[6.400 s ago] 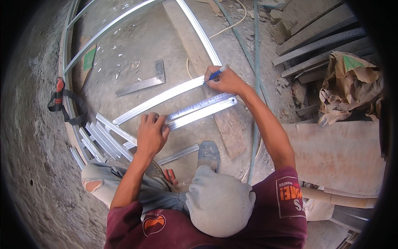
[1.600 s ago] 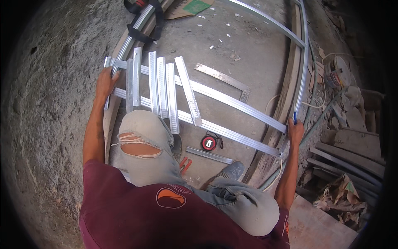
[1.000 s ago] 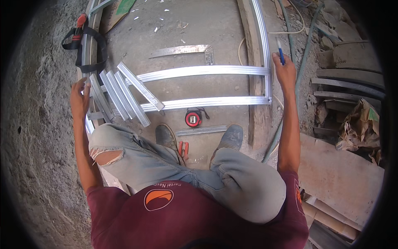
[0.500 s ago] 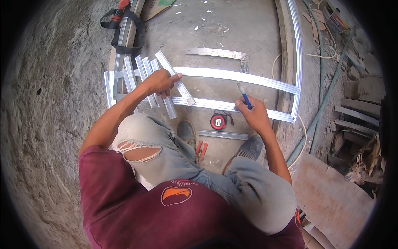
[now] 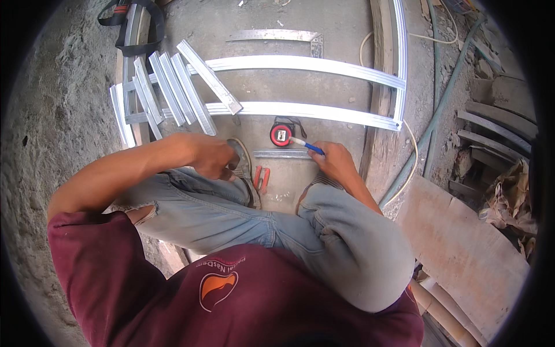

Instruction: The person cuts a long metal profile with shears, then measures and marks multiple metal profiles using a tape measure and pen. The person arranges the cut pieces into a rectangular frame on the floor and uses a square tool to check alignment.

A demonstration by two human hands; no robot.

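My right hand point(image 5: 332, 161) grips a blue marker point(image 5: 314, 148) with a whitish front end, which points toward a red and black tape measure point(image 5: 281, 135). Just below the tape lies a short metal channel piece point(image 5: 277, 154), close to my right fingers. My left hand point(image 5: 217, 159) hovers by my left shoe with its fingers curled in; nothing shows in it, though its palm is hidden. Several short metal strips point(image 5: 179, 87) lie slanted across two long silvery channels point(image 5: 324, 113) to the left. Red-handled pliers point(image 5: 262, 179) rest between my feet.
A metal try square point(image 5: 277, 35) lies beyond the channels. Timber with metal rails point(image 5: 381, 58) flanks the work on both sides. A black strap point(image 5: 144, 40) hangs over the left one. Hoses point(image 5: 445, 127), a board point(image 5: 462, 243) and stacked scraps point(image 5: 497, 133) fill the right side.
My left hand has left the metal strips and come back toward my left shoe. My right hand has brought the marker down and left, near the tape measure. The view has tilted nearer.
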